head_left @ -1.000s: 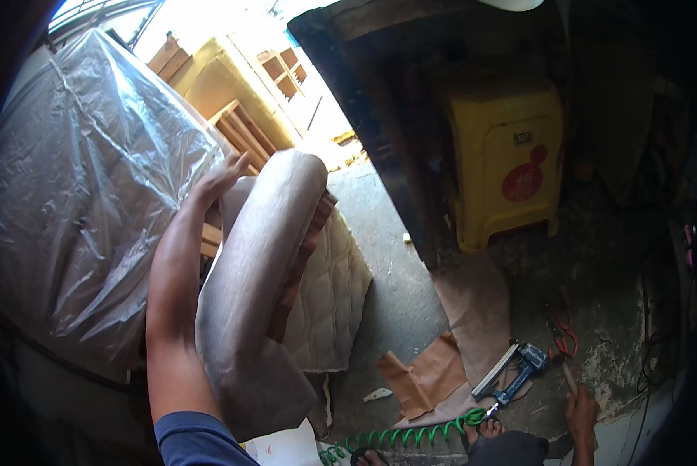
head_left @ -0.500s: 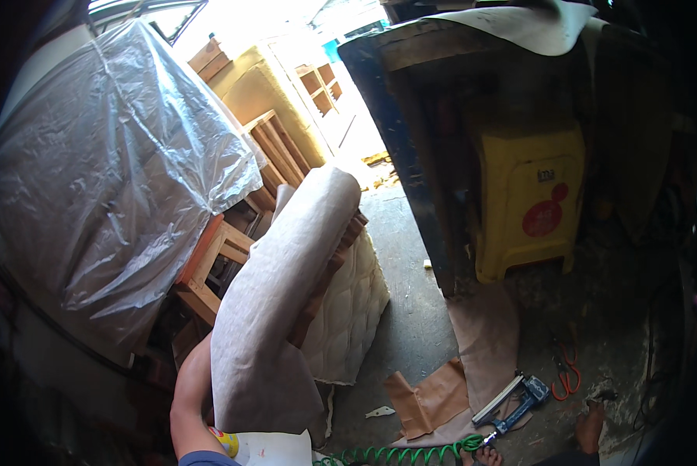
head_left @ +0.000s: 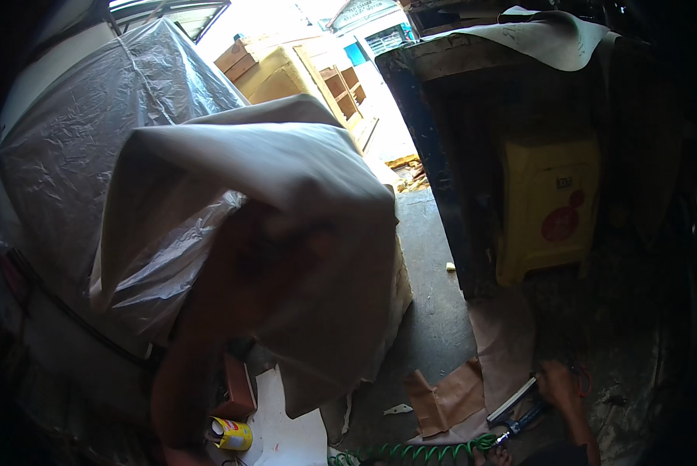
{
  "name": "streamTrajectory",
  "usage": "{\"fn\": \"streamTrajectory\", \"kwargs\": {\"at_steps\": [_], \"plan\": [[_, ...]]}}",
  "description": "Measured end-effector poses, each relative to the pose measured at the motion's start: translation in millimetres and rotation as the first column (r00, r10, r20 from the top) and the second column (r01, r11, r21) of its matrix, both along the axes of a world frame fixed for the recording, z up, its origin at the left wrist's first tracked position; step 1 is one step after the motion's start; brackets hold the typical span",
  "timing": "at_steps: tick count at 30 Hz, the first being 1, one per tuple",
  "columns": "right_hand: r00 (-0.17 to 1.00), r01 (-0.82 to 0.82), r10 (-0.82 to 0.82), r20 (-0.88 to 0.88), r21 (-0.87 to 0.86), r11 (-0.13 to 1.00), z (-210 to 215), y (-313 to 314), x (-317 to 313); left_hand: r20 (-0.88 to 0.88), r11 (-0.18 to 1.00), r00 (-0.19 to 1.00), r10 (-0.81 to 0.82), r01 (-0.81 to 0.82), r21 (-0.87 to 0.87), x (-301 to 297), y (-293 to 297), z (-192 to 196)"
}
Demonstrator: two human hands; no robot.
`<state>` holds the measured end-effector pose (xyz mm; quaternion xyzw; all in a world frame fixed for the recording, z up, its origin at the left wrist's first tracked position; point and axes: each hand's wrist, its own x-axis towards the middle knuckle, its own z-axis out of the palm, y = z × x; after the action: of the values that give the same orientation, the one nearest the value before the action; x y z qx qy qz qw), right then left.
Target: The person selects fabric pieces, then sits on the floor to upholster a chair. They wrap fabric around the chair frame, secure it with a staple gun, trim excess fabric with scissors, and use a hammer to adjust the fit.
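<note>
A large grey-beige sheet of upholstery fabric (head_left: 317,179) is raised in loose folds at the centre, its left flap hanging before the plastic cover. My left forearm rises under it, and my left hand (head_left: 302,241) is a dark blur against its shaded underside; its fingers cannot be made out. Down at the lower right, my right hand (head_left: 556,382) is closed on the head of a blue-and-silver air staple gun (head_left: 519,419) lying on the floor. A coiled green air hose (head_left: 418,451) runs left from the gun. The quilted cream block (head_left: 399,299) under the fabric is mostly hidden.
Clear plastic sheeting (head_left: 61,155) covers a bulky thing at left. A yellow plastic stool (head_left: 550,210) stands under a dark bench. Brown scraps (head_left: 445,400) lie beside the gun, red-handled scissors (head_left: 584,382) behind my hand. A yellow can (head_left: 232,435) and white sheet (head_left: 286,423) are lower left.
The fabric, earlier folded over the quilted block, has been lifted and spread leftward by my left arm. My right hand has come onto the staple gun. The view has shifted slightly.
</note>
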<state>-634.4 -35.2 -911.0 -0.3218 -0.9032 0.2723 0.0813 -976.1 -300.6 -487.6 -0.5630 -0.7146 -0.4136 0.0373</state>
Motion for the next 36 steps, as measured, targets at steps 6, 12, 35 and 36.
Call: {"fn": "streamTrajectory", "kwargs": {"at_steps": [6,12,35,36], "plan": [[0.861,-0.41,0.458,0.222,-0.231,0.882,-8.1,-50.5,-39.1,0.117,0.504,0.84,-0.53,0.422,-0.754,122.3,47.0,-270.0],[0.287,-0.421,0.778,0.559,-0.656,0.626,-9.9,-56.6,1.2,0.286,0.733,0.917,-0.277,0.394,-0.554,106.6,-28.4,-342.8],[0.622,-0.166,-0.139,-0.77,-0.303,0.938,84.3,8.8,-464.2,0.489,0.454,0.42,0.765,-0.89,0.054,22.3,-178.9,-321.4],[0.653,-0.09,-0.183,-0.735,-0.316,0.945,82.2,3.8,-471.6,0.519,0.45,0.403,0.753,-0.892,0.041,21.5,-181.2,-322.0]]}}
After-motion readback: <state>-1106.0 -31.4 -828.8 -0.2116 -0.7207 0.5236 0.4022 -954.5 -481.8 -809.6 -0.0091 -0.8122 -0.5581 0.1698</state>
